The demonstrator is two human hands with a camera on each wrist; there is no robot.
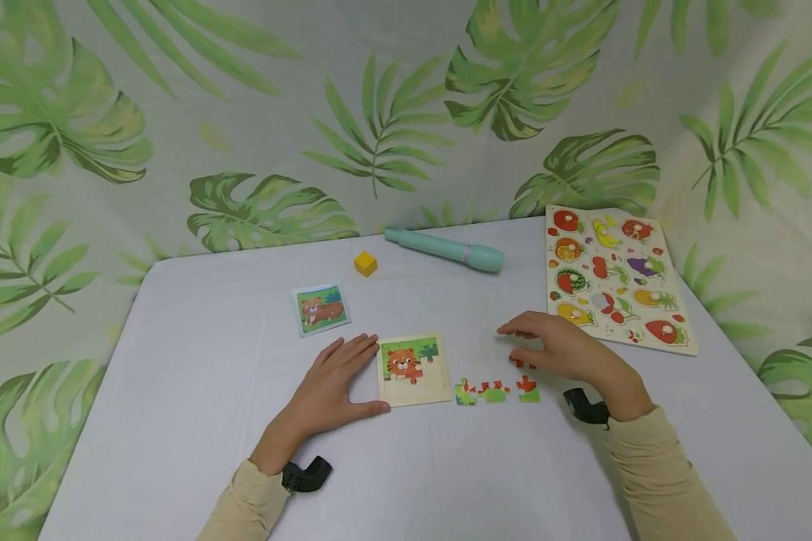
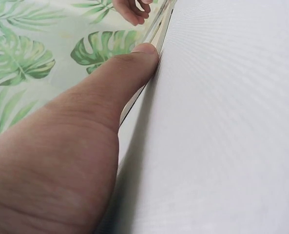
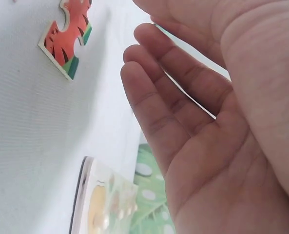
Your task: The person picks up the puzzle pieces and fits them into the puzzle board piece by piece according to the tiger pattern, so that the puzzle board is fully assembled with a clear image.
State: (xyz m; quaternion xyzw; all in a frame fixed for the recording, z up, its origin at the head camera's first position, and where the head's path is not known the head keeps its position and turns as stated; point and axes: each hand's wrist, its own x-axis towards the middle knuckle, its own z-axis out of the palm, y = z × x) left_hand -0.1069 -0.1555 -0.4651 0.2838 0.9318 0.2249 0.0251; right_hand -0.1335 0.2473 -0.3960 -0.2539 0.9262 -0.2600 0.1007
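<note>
A square wooden puzzle tray [image 1: 416, 394] lies mid-table, its upper part filled with tiger picture pieces [image 1: 404, 362]. My left hand [image 1: 331, 387] rests along its left side, fingers stretched to the upper corner and thumb at the lower one; the left wrist view shows the thumb [image 2: 139, 58] on the tray's edge. Right of the tray lie loose puzzle pieces [image 1: 493, 392], with a red striped one [image 1: 528, 388] beside them. Above another red piece [image 3: 66, 41], my right hand [image 1: 558, 346] hovers with loosely bent fingers, holding nothing. It partly hides that piece in the head view.
A tiger picture card [image 1: 321, 309] lies left of the tray. Behind are a yellow cube [image 1: 365, 264] and a mint-green flashlight-shaped object [image 1: 446, 249]. A fruit puzzle board [image 1: 616, 278] stands at the right, beyond my right hand. Leaf-print cloth [image 1: 379, 135] hangs behind the table.
</note>
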